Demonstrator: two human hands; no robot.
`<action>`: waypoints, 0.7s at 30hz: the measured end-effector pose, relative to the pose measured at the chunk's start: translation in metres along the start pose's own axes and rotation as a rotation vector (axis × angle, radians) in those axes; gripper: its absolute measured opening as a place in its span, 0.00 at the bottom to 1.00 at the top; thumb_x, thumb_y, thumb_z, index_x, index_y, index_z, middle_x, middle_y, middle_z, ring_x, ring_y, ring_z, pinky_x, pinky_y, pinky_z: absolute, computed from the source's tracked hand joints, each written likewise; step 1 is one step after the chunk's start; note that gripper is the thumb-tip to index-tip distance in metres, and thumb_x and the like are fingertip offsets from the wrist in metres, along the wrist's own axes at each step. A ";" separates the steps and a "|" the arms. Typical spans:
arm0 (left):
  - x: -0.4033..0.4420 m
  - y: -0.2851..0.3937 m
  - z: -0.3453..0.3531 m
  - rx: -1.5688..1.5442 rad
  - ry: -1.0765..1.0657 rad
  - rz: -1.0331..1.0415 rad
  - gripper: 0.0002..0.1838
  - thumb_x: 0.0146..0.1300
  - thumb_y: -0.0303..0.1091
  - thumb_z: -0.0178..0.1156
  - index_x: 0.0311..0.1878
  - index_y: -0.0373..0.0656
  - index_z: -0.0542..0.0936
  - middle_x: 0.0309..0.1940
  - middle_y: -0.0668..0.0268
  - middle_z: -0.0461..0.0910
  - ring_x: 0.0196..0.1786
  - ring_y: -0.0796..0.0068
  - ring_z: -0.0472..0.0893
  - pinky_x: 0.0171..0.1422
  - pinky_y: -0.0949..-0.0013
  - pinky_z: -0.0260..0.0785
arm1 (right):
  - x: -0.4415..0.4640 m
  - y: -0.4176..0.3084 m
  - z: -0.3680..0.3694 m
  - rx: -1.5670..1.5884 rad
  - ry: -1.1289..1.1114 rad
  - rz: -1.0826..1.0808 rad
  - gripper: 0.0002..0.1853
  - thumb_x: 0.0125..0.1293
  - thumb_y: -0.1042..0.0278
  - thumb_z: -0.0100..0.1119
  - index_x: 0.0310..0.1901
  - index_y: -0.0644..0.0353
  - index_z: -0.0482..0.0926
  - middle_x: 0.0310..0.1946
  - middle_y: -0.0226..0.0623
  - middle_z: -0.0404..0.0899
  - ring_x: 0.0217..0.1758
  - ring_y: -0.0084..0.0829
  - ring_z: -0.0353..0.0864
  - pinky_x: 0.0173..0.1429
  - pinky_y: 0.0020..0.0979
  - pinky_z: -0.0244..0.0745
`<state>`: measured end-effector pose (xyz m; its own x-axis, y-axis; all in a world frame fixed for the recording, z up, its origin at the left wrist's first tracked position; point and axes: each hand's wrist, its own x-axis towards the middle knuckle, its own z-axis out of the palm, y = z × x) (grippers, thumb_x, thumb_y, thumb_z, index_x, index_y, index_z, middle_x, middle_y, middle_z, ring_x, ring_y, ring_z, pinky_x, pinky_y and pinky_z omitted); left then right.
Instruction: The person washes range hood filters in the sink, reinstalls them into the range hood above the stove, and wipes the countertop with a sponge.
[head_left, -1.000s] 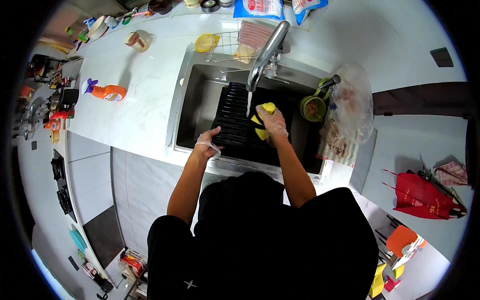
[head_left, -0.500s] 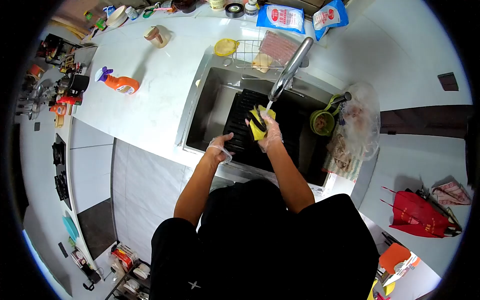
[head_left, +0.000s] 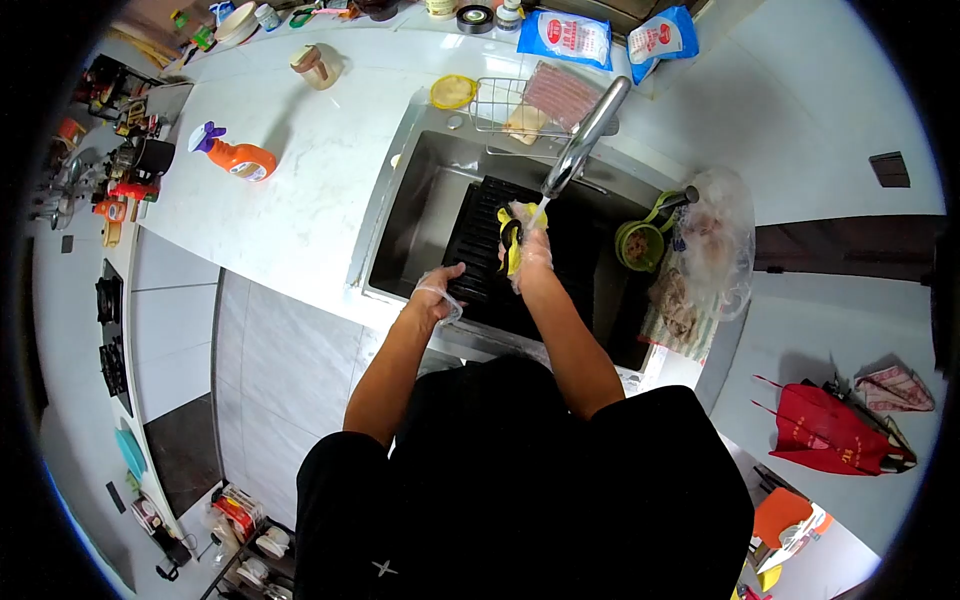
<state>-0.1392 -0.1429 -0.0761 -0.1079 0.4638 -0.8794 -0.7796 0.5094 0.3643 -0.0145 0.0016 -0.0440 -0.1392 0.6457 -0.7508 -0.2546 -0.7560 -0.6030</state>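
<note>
The black tray (head_left: 475,235) lies in the sink (head_left: 415,205), ridged face up. The right hand (head_left: 534,250), in a clear glove, is closed around the yellow sponge (head_left: 514,262) above the tray. The left hand (head_left: 436,290), also gloved, is at the tray's near left corner, thumb extended; its grip cannot be determined. The tap (head_left: 590,130) runs water onto the right hand. A green cup (head_left: 640,245) is right of the tray; a spray bottle (head_left: 242,161) is on the tabletop (head_left: 310,210), left of the sink.

A kitchen (note sink (head_left: 408,232), faucet (head_left: 583,140), stove (head_left: 113,336)).
</note>
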 end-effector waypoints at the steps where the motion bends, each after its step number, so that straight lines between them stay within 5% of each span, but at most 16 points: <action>1: -0.001 0.000 0.000 0.000 -0.007 -0.003 0.16 0.63 0.38 0.69 0.50 0.42 0.80 0.47 0.60 0.84 0.52 0.57 0.82 0.64 0.40 0.67 | 0.002 0.003 0.001 0.045 0.016 -0.014 0.21 0.56 0.40 0.72 0.34 0.48 0.76 0.19 0.29 0.71 0.14 0.29 0.69 0.17 0.30 0.63; 5: 0.017 -0.006 -0.013 -0.048 -0.140 -0.018 0.22 0.64 0.38 0.68 0.57 0.40 0.77 0.58 0.58 0.79 0.61 0.55 0.77 0.66 0.36 0.63 | -0.015 -0.006 0.010 0.157 0.037 0.068 0.22 0.56 0.38 0.71 0.34 0.47 0.77 0.19 0.29 0.71 0.14 0.30 0.70 0.17 0.30 0.62; 8: -0.006 0.001 0.002 0.004 0.019 -0.020 0.31 0.65 0.40 0.68 0.67 0.38 0.70 0.72 0.57 0.65 0.71 0.54 0.65 0.70 0.34 0.59 | -0.012 0.001 0.017 0.103 0.028 0.174 0.19 0.59 0.42 0.70 0.39 0.48 0.79 0.30 0.29 0.79 0.26 0.31 0.77 0.26 0.34 0.70; 9: -0.003 0.001 -0.004 0.007 -0.072 -0.058 0.38 0.65 0.40 0.68 0.73 0.38 0.62 0.78 0.60 0.51 0.77 0.54 0.55 0.71 0.35 0.57 | -0.010 0.005 0.026 0.095 0.016 0.191 0.19 0.61 0.43 0.69 0.42 0.49 0.80 0.36 0.30 0.81 0.30 0.32 0.79 0.32 0.36 0.74; 12: 0.012 -0.011 -0.015 0.014 -0.102 -0.048 0.36 0.67 0.40 0.65 0.73 0.38 0.63 0.78 0.61 0.53 0.76 0.54 0.57 0.71 0.35 0.56 | 0.002 0.029 0.048 0.185 -0.192 0.230 0.15 0.62 0.56 0.70 0.45 0.53 0.79 0.42 0.36 0.84 0.37 0.37 0.86 0.41 0.40 0.83; 16: 0.005 -0.015 -0.011 -0.001 -0.113 -0.029 0.29 0.68 0.42 0.61 0.70 0.46 0.69 0.70 0.60 0.69 0.70 0.58 0.68 0.68 0.37 0.60 | 0.014 0.059 0.100 0.042 -0.202 0.210 0.13 0.63 0.66 0.68 0.46 0.55 0.76 0.40 0.37 0.82 0.41 0.40 0.87 0.43 0.41 0.86; 17: 0.032 -0.031 -0.024 -0.051 -0.065 -0.009 0.27 0.63 0.40 0.65 0.64 0.45 0.75 0.58 0.63 0.81 0.60 0.59 0.78 0.64 0.32 0.61 | 0.018 0.070 0.114 -0.001 -0.189 0.188 0.14 0.62 0.68 0.69 0.46 0.56 0.76 0.40 0.37 0.82 0.40 0.41 0.87 0.42 0.43 0.87; 21: 0.025 -0.031 -0.027 -0.035 -0.271 0.148 0.24 0.63 0.41 0.66 0.61 0.47 0.78 0.55 0.66 0.83 0.56 0.63 0.81 0.55 0.38 0.69 | 0.021 0.098 0.161 -0.014 -0.297 0.201 0.19 0.61 0.69 0.71 0.50 0.57 0.73 0.43 0.39 0.80 0.43 0.40 0.85 0.44 0.45 0.87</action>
<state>-0.1343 -0.1668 -0.1182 -0.0570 0.7097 -0.7022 -0.7892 0.3987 0.4670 -0.1962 -0.0412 -0.0754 -0.4582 0.4850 -0.7449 -0.1808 -0.8714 -0.4561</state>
